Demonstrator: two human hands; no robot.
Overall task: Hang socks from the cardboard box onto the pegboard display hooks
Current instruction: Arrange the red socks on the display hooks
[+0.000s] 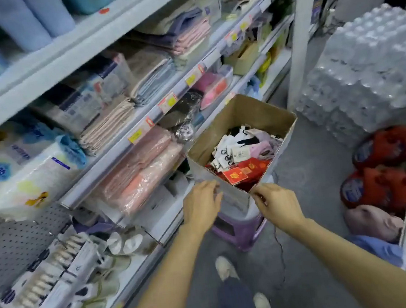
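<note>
An open cardboard box (255,113) stands on a purple plastic stool (240,232) in the aisle. Inside lie several packaged socks (243,147), white, black and pink, with red packets (244,172) at the near end. My left hand (201,205) rests against the box's near wall, fingers curled on its top edge. My right hand (276,203) pinches the box's near corner. At the lower left, a grey pegboard (18,238) carries hooks with carded socks (58,267) hanging in rows.
Shelves of folded towels (129,176) and tissue packs run along the left. Shrink-wrapped water bottle packs (364,74) are stacked at the right. Red round packs (387,182) fill a rack at the lower right, with a person's head (372,221) beside it. Grey floor shows around my shoes (225,268).
</note>
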